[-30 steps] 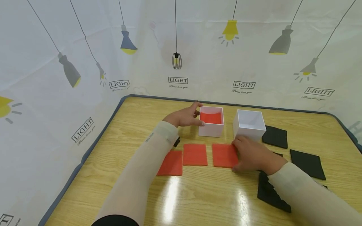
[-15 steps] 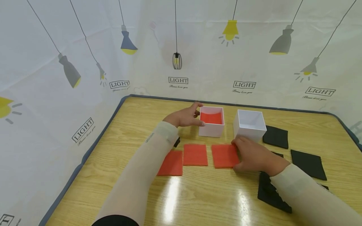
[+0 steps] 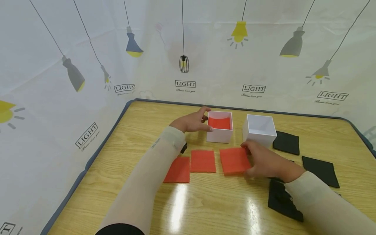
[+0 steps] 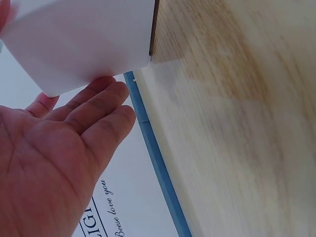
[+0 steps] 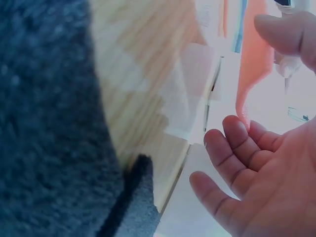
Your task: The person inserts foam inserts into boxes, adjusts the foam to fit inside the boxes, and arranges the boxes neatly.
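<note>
My left hand [image 3: 189,122] holds the left white box [image 3: 219,136] between thumb and fingers at its left side. Inside that box lies a red felt square [image 3: 219,123]. My right hand [image 3: 264,161] pinches another red square [image 3: 234,161] along its right edge, thumb at the near corner and fingers at the far one. In the right wrist view this lifted square [image 5: 253,59] bends between thumb and fingertips. Two more red squares lie flat to its left, a middle one [image 3: 203,161] and an outer one [image 3: 180,169] partly behind the left forearm.
A second white box [image 3: 259,130], with no cloth showing inside, stands beyond my right hand. Several black squares lie on the right, among them a far one [image 3: 286,143] and a right one [image 3: 320,171]; my right forearm covers others. A printed curtain [image 3: 217,65] borders the table [image 3: 217,205].
The red square in my right hand has risen off the table and tilted, and the right hand has shifted slightly right. The left hand and its box stay put.
</note>
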A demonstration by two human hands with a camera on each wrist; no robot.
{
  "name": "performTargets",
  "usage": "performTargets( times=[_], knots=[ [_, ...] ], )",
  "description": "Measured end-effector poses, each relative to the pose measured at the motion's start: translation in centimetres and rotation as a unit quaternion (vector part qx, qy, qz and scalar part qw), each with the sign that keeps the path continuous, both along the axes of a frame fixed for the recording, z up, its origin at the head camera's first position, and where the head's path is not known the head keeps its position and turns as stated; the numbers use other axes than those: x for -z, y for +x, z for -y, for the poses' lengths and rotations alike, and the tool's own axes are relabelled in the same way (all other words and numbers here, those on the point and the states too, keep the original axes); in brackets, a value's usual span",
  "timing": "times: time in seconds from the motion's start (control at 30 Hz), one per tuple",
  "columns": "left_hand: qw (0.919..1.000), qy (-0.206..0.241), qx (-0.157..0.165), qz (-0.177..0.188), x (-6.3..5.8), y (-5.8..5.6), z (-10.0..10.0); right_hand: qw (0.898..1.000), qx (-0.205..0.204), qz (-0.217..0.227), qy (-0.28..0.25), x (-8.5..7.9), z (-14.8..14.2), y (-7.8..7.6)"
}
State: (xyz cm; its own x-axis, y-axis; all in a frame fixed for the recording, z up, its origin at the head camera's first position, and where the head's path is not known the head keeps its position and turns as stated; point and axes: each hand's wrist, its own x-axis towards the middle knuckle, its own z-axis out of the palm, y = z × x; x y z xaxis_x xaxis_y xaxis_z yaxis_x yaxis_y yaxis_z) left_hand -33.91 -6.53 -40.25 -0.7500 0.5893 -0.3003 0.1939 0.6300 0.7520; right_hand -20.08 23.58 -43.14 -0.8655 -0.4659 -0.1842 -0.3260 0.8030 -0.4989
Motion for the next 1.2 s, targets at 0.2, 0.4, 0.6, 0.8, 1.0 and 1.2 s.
performTargets(
  times=[0.2,0.4,0.6,0.8,1.0,1.2],
  knots=[
    [1.0,0.002,0.002,0.0,0.0,0.1,0.0,1.0,0.005,0.008,-0.025,-1.2,-0.1,0.2],
    [1.0,0.005,0.001,0.002,0.0,0.0,0.0,0.999,-0.003,0.005,-0.052,-1.7,-0.1,0.3],
    [1.0,0.005,0.0,0.003,0.0,0.1,0.0,0.998,-0.007,0.005,-0.062,-2.1,0.0,0.3],
    [1.0,0.003,0.003,0.0,-0.1,0.0,0.0,0.997,-0.008,0.016,-0.073,-2.7,0.1,0.4],
    [1.0,0.004,0.003,-0.004,0.1,-0.2,0.1,0.995,-0.011,0.017,-0.093,-3.4,0.4,0.5],
    [1.0,0.005,0.002,0.0,0.1,-0.1,0.0,0.995,-0.006,0.015,-0.102,-4.2,0.7,0.6]
  ],
)
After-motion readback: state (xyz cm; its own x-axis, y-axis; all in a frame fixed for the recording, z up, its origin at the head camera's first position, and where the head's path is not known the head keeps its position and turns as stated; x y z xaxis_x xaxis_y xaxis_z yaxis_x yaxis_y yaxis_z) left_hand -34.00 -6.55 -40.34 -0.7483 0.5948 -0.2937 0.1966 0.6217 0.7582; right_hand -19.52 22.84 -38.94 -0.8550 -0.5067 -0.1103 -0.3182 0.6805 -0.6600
